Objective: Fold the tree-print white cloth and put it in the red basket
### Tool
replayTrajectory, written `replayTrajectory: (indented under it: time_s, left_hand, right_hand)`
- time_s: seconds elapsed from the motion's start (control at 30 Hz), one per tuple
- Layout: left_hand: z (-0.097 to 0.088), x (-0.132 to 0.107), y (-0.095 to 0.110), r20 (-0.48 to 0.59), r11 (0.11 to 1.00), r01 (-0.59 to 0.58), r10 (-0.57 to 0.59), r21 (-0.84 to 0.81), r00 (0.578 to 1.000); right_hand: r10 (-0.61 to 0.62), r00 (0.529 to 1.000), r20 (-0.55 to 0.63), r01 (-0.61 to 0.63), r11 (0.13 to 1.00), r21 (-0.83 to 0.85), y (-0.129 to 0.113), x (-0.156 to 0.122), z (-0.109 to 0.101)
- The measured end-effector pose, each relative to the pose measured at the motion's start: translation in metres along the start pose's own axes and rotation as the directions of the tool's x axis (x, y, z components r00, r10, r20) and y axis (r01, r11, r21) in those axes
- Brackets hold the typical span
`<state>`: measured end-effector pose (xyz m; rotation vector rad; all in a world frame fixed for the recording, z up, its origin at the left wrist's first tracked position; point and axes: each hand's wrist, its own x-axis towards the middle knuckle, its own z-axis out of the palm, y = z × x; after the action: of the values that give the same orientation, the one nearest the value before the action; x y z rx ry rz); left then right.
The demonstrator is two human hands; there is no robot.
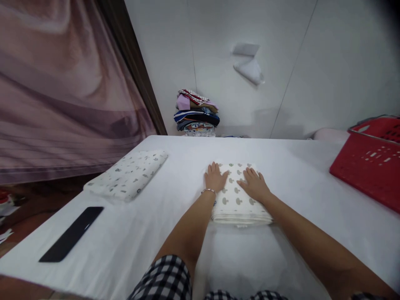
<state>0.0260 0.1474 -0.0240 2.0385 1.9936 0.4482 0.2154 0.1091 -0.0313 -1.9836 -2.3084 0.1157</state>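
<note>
1. The left hand lies palm down with its fingers spread flat on the left part of a folded cloth. It grips nothing. A thin bracelet circles its wrist.
2. The folded cloth is white with small grey figures and sits near the middle of the white counter, straight in front of the person. Its layered edge faces the camera.
3. The right hand also rests flat and open on the cloth's right part, fingers stretched toward the far edge, nothing clasped. The two hands lie just beside each other without touching.
4. At the far left hangs a mauve curtain.
5. A flat black object lies near the counter's left edge. I cannot tell what it is.
6. Beyond it lies a white patterned bundle, well apart from the hands.
7. A stack of folded clothes in mixed colours stands against the white wall, behind the counter's far edge and left of the hands.
8. A small white fitting sits higher on that wall.
9. A red basket rests at the counter's right side, well apart from the cloth.
10. Checked fabric shows at the bottom edge, below the arms.
</note>
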Motion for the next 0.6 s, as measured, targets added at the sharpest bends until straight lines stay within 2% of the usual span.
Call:
replayTrajectory:
  time_s: [0.27, 0.43, 0.53, 0.6]
  left_hand:
    - [-0.002, 0.000, 0.000, 0.018, 1.000, -0.001, 0.001, -0.015, 1.000]
    - [-0.030, 0.002, 0.006, 0.182, 0.994, 0.061, -0.044, -0.087, 0.982]
    - [-0.041, -0.020, 0.008, 0.155, 0.996, -0.032, 0.045, -0.085, 0.987]
    - [-0.038, -0.043, 0.005, 0.144, 0.987, -0.142, 0.151, -0.068, 0.978]
  right_hand:
    - [-0.002, 1.000, -0.005, 0.002, 1.000, -0.009, -0.002, 0.001, -0.004]
    - [-0.001, 1.000, -0.009, 0.001, 1.000, -0.011, -0.002, 0.001, -0.003]
    - [-0.006, 1.000, -0.024, 0.006, 1.000, -0.008, 0.000, 0.003, -0.002]
    - [-0.010, 0.999, -0.034, 0.010, 1.000, -0.007, 0.000, 0.003, 0.000]
